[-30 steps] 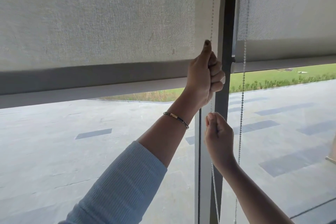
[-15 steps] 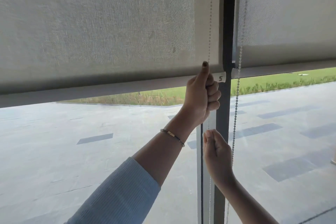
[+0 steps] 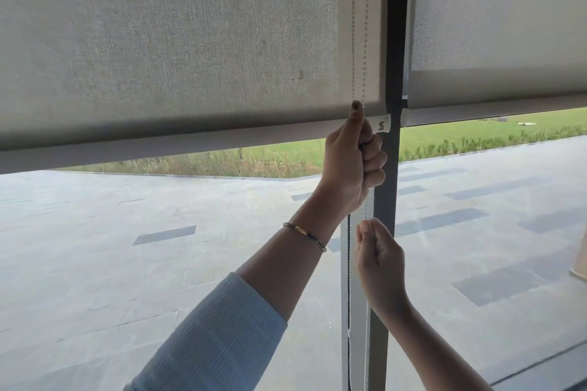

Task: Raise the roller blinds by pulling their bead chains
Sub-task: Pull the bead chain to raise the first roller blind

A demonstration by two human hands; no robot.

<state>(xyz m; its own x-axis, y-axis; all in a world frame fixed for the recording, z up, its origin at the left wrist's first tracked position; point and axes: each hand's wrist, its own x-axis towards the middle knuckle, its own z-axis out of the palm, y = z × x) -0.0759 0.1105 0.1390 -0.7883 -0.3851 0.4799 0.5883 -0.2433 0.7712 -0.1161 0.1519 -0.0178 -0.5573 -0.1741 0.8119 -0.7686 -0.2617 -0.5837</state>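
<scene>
The left roller blind (image 3: 165, 41) is grey fabric; its bottom bar (image 3: 190, 144) slants across the window about mid-height. The blind's bead chain (image 3: 353, 25) hangs in two strands at its right edge, in front of the fabric. My left hand (image 3: 352, 162) is shut on the chain just below the bottom bar, thumb pointing up. My right hand (image 3: 379, 254) is shut on the same chain a little lower. Below both hands the chain carries on down beside the frame. A second roller blind (image 3: 502, 25) hangs at the upper right, with its bottom bar at about the same height.
A dark vertical window post (image 3: 394, 41) separates the two blinds, right behind my hands. Through the glass lie a paved terrace (image 3: 158, 247) and a strip of grass (image 3: 476, 133). A beige object (image 3: 579, 263) shows at the right edge.
My left hand has come down the chain from in front of the fabric to the bottom bar. More grass shows under the left blind. My right hand stays just below.
</scene>
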